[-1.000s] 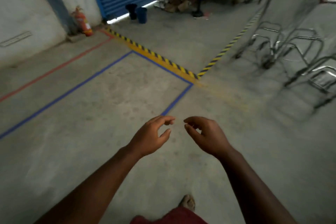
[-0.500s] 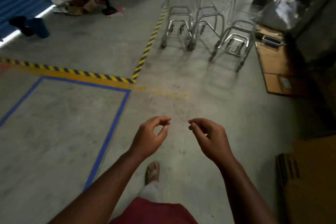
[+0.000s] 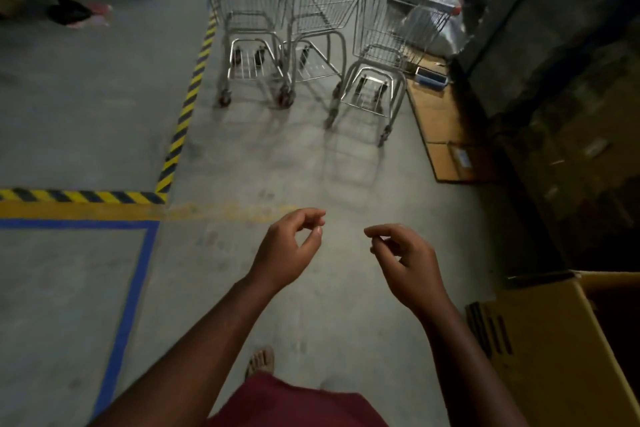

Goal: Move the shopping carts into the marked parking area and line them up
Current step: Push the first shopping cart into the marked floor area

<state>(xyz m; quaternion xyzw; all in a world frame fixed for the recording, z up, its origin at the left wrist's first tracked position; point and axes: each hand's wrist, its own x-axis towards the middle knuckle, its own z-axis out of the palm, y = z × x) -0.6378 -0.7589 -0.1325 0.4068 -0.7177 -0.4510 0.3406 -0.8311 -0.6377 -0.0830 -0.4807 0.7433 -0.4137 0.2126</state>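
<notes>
Three silver wire shopping carts (image 3: 311, 28) with red handle caps stand far ahead, right of the yellow-black striped floor tape (image 3: 187, 107). Both hands (left hand (image 3: 287, 250), right hand (image 3: 405, 256)) hang near, loosely curled, holding nothing.

Dim indoor light, brightest on the concrete floor (image 3: 263, 163) near the middle and fading to near-black along the right wall (image 3: 571, 114). The shopping carts (image 3: 311, 28) cast faint, soft shadows toward the camera. Everything is slightly smeared by motion blur, and wide-angle distortion bends lines at the edges
</notes>
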